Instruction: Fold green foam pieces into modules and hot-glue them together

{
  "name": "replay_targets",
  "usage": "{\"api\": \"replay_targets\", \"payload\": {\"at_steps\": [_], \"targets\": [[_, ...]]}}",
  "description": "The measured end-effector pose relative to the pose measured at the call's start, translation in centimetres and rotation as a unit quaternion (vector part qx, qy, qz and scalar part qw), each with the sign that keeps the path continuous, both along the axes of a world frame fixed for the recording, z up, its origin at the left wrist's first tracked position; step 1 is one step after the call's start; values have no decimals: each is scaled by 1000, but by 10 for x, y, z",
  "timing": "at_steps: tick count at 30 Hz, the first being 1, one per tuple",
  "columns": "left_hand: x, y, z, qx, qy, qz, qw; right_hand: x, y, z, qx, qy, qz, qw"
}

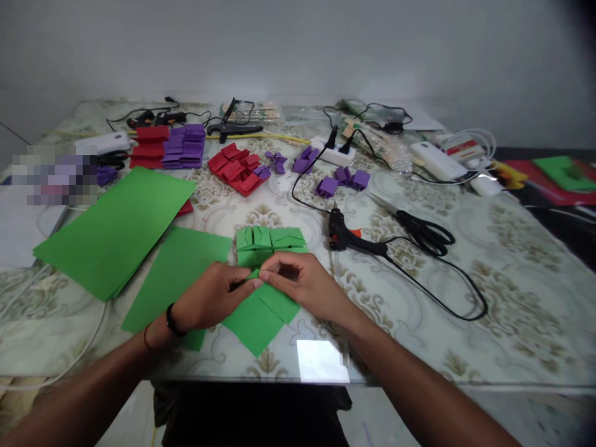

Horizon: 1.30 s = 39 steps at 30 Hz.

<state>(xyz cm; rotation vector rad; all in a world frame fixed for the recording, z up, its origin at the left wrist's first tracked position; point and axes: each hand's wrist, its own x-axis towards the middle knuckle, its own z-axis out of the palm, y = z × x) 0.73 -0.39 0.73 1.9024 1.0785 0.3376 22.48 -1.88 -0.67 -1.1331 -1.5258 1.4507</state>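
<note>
Both my hands meet over the near middle of the table, pinching a small piece of green paper (254, 274) between thumbs and fingers. My left hand (216, 293) grips its left side and my right hand (302, 280) its right side. Below my fingertips lie cut green paper pieces (256, 320). Just beyond, folded green paper pieces (272, 238) sit in a block, partly covered by my right hand. A larger green sheet (179, 273) lies under and beside my left hand. How the pinched piece is folded is hard to make out.
A stack of green sheets (121, 230) lies at left. At right are a black glue gun (351, 239) with its cord and black-handled scissors (419, 230). Farther back are folded red pieces (238, 169), folded purple pieces (327, 186) and a white power strip (334, 151).
</note>
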Motion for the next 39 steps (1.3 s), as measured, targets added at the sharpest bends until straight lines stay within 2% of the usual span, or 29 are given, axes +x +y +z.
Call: {"api": "replay_targets", "payload": {"at_steps": [3,11,18,21,23,26,31,34,39], "targets": [[-2,1,1,19,-13,23,999,0,1,0,-6,2,-14,1000],[0,-2,6,60,-40,38,997,0,0,5,4,-21,12,1000],[-18,8,21,60,-66,132,987,27,12,15,38,-46,20,998],[-27,13,21,82,-79,209,971,40,18,14,45,-58,-5,997],[-27,13,19,98,-78,237,963,41,19,14,52,-42,-43,997],[-19,9,14,110,-81,215,967,30,16,12,63,-11,-80,995],[-5,-1,3,74,-121,168,976,6,7,7,75,-14,-56,996],[-4,-2,-1,37,-148,148,977,1,5,4,69,-6,-39,997],[-5,-2,-4,17,-139,126,982,-2,2,1,79,-15,-19,997]]}}
